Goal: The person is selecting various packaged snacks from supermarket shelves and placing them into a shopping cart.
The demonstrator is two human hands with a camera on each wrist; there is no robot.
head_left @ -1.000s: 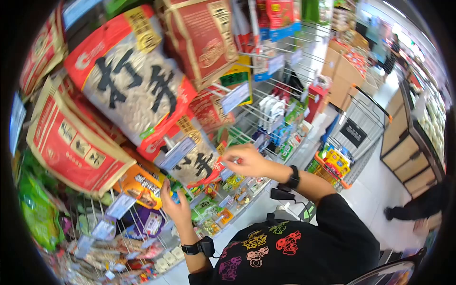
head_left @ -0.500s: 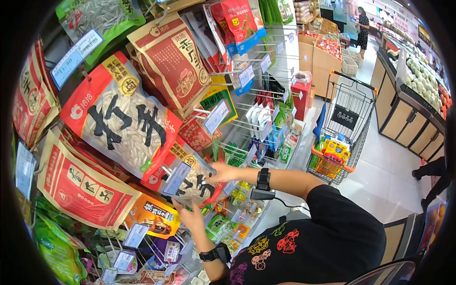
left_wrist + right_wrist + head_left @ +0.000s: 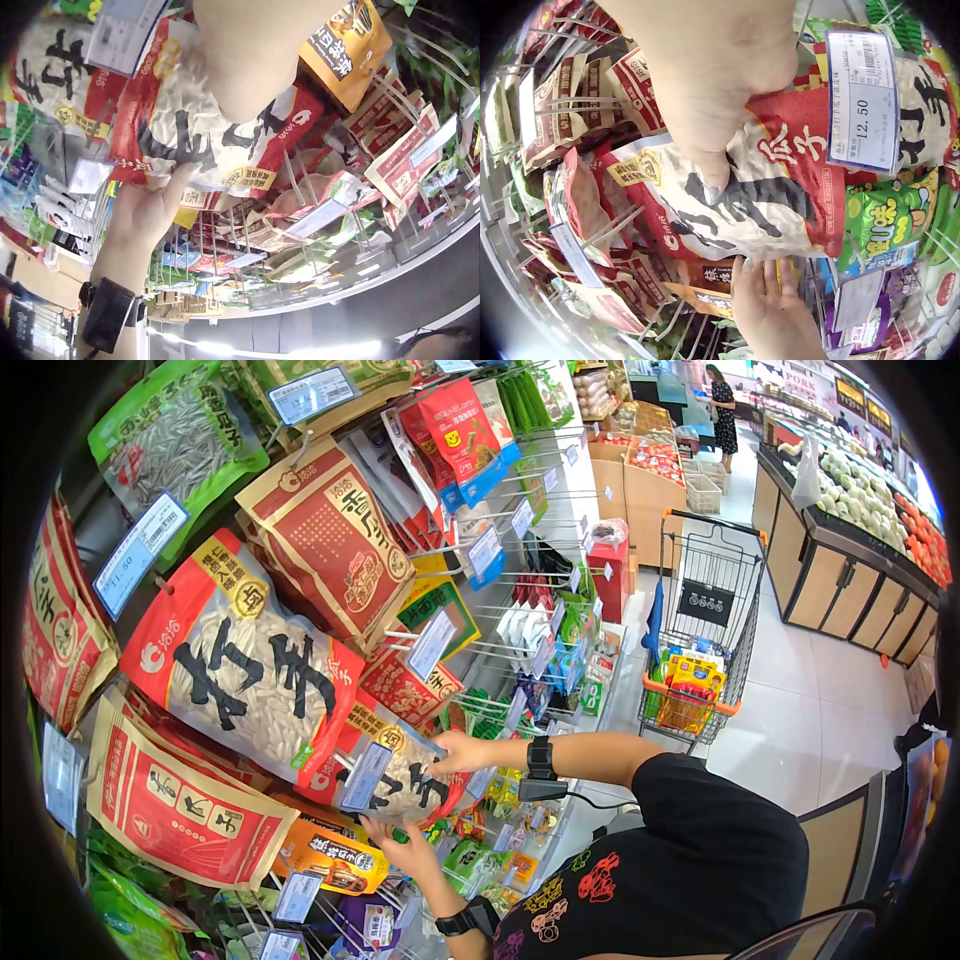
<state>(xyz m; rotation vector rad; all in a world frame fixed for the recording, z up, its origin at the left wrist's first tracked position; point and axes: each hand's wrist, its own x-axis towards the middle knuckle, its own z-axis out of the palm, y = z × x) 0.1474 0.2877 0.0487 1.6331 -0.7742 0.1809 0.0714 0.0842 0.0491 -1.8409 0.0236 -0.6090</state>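
A red and pale bag of sunflower seeds (image 3: pixel 410 778) with black lettering hangs on the rack, partly behind a blue-edged price tag (image 3: pixel 367 776). My right hand (image 3: pixel 463 753) grips its right edge; in the right wrist view the thumb presses on the front of the bag (image 3: pixel 769 202), and the other fingers are hidden behind it. Below, my left hand (image 3: pixel 408 852) is at the bag's lower edge. Its fingers look nearly straight in the right wrist view, fingertips right at the edge. A larger-looking matching bag (image 3: pixel 250 670) hangs up and left of it.
An orange snack pack (image 3: pixel 335 858) hangs just below the hands, and a red and tan paper bag (image 3: pixel 180 800) to the left. Wire hooks with price tags stick out along the rack. A loaded shopping cart (image 3: pixel 705 620) stands in the aisle, with a vegetable stand (image 3: pixel 850 560) beyond.
My right hand has moved from the bag's outer edge to a hold with the thumb over its front. The left hand has come to the lower edge. The head view has shifted and sharpened.
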